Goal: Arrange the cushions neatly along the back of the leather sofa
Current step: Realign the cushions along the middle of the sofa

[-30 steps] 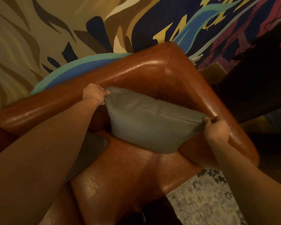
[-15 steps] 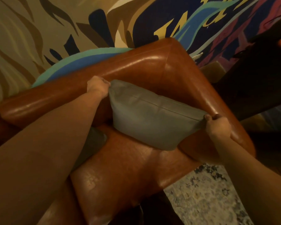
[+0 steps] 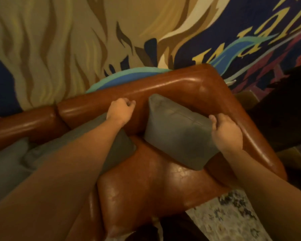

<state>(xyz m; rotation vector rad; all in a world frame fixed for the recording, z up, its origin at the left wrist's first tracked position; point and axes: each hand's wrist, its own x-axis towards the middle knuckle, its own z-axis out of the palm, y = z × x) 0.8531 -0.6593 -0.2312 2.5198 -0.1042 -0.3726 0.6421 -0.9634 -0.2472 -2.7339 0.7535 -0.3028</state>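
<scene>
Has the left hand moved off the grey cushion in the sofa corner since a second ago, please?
Yes. The left hand has let go and shifted left along the sofa backrest, apart from the cushion.

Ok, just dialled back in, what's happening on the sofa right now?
A person is setting grey cushions along the back of a brown leather sofa. One grey cushion stands in the corner, leaning against the backrest and the arm. The right hand rests on its right edge, fingers loosely curled over the top. The left hand is off that cushion, loosely curled and holding nothing, near the backrest. A second grey cushion lies under the left forearm, not yet set upright.
</scene>
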